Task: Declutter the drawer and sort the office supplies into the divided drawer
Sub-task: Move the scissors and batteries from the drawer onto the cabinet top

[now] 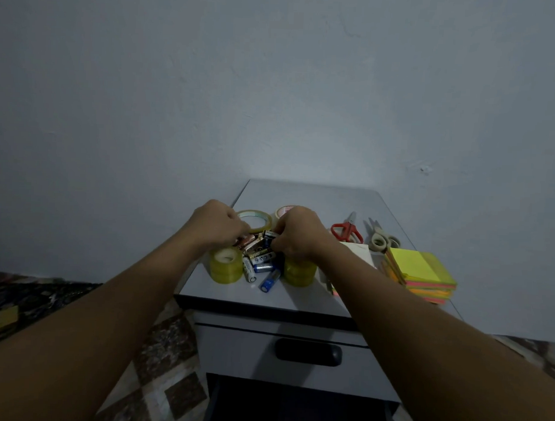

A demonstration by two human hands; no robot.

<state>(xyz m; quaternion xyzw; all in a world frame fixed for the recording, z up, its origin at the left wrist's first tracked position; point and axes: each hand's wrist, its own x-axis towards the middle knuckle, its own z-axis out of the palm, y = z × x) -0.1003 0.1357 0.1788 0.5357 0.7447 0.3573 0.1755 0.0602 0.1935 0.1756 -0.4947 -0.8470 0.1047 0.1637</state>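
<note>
Several batteries [259, 260] lie in a heap on top of a grey drawer cabinet [305, 195]. My left hand [217, 224] curls its fingers round batteries at the heap's left side. My right hand [296, 233] curls over batteries at the heap's right side. Two stacks of yellowish tape rolls stand either side of the heap, the left stack [225, 265] and the right stack [300, 272], which my right wrist partly hides. Behind my hands lie a flat tape ring [257, 217] and another tape roll [282, 210].
Red scissors [347, 230] and grey scissors [380, 239] lie right of my hands. A stack of neon sticky notes [425, 272] and a white pad [358, 249] sit at the cabinet's right. A shut drawer with a black handle [308, 353] is below; a dark open drawer [297, 406] lies under it.
</note>
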